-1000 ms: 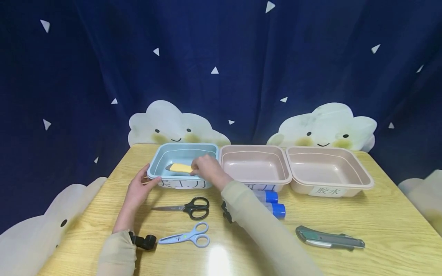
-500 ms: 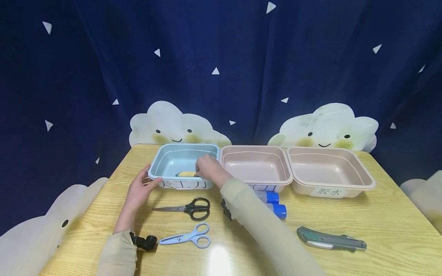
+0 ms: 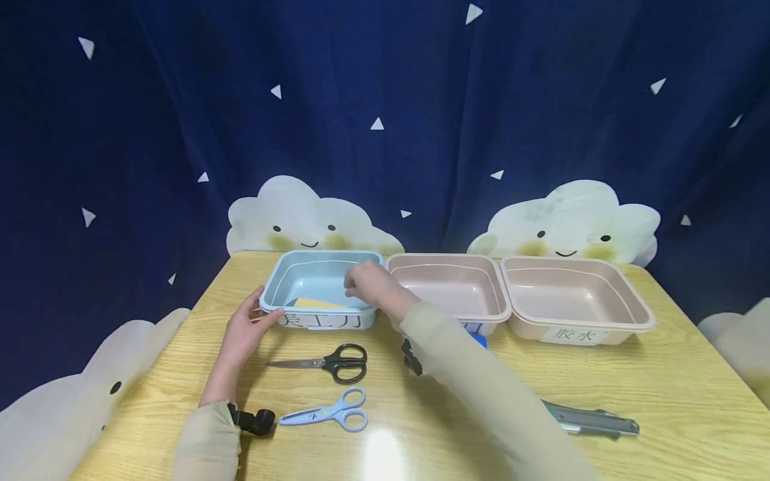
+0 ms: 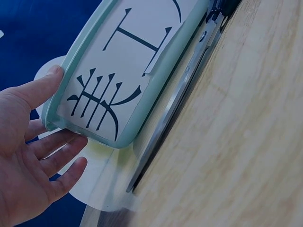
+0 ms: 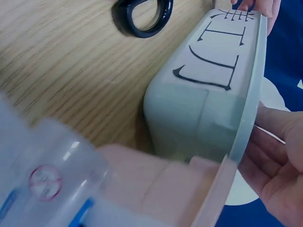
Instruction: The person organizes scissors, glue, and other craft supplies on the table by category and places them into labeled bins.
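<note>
A light blue bin (image 3: 321,257) with a lettered label sits at the table's back left. My left hand (image 3: 243,327) holds its front left corner; in the left wrist view the thumb lies on the rim and the fingers against the end wall. Inside the bin lies a yellow-handled knife (image 3: 317,303), partly hidden by the front rim. My right hand (image 3: 374,284) is over the bin's right end, apart from the knife, its fingers loosely bent and nothing seen in them. The right wrist view shows that hand (image 5: 277,161) past the bin's rim.
Two pinkish bins (image 3: 445,257) (image 3: 577,262) stand to the right. Black scissors (image 3: 349,364) and light blue scissors (image 3: 331,412) lie in front. A grey-green utility knife (image 3: 592,421) and blue-capped glue bottles (image 3: 479,339) are partly behind my right sleeve.
My right hand lowered the yellow-handled knife into the blue bin and let go, then rose slightly to the right. My left hand stayed on the corner.
</note>
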Available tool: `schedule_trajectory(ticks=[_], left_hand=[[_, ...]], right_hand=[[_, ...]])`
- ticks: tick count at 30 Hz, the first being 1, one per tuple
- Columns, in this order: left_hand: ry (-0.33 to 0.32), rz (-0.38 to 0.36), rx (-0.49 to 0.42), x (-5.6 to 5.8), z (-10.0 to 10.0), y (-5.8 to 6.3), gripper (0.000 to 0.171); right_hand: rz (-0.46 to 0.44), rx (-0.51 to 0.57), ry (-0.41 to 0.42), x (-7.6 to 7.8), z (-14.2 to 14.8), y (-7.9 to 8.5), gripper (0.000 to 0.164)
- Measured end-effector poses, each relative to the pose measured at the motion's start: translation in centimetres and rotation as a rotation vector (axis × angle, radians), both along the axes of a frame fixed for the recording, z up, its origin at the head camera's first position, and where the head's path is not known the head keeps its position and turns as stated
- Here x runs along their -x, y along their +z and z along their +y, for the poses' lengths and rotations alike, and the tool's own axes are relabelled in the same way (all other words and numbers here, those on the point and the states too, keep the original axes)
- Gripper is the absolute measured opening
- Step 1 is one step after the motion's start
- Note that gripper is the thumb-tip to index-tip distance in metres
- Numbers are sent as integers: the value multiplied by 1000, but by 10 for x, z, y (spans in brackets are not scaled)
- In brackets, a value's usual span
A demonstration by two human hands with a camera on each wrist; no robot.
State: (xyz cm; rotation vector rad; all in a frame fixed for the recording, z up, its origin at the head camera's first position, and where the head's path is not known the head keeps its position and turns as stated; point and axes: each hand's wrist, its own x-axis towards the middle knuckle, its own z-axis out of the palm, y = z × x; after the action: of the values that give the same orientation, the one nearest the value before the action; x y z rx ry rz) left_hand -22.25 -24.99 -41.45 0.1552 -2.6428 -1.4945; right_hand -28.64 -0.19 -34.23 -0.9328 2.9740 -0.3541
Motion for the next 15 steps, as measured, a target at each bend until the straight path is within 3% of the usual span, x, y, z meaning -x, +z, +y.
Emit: schedule_trajectory(ticks=[7, 15], left_hand=[[-5, 11, -4, 1, 0, -1, 81], [-1, 8, 8, 3, -1, -1, 81]], right_hand=[[130, 135, 119, -8, 25, -3, 12], [261, 219, 191, -20, 61, 0, 12]])
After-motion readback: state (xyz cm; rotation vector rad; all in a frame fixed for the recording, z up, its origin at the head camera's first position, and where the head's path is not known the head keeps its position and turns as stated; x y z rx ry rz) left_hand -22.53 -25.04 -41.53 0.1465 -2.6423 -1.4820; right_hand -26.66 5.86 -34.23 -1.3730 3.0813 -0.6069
